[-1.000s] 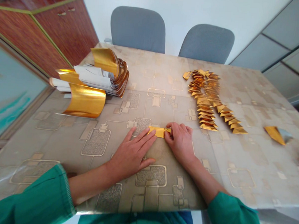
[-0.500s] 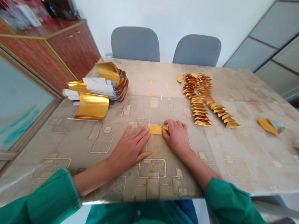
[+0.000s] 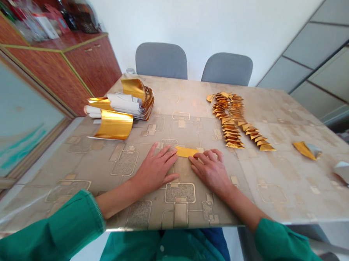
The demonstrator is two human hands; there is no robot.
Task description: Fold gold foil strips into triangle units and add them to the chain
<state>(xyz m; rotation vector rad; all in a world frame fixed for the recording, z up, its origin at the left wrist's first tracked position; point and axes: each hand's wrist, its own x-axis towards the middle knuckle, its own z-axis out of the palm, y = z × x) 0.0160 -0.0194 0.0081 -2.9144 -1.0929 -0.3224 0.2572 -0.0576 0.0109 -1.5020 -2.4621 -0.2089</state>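
Left hand (image 3: 155,170) and right hand (image 3: 210,171) lie open and flat on the patterned tabletop (image 3: 289,175), fingertips at either end of a gold foil strip (image 3: 186,151), neither closed around it.

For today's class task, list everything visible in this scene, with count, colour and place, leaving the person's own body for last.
folded foil strip: one, gold, on the table between the hands
table: one, beige patterned, centre
folded foil chain: one, gold, far right of table
curled foil sheet: one in front, gold, table's left
chairs: two, grey, beyond the table
cabinet: one, reddish-brown wood, far left
left hand: one, flat, at strip's left end
right hand: one, flat, at strip's right end
sleeves: two, green, on the forearms
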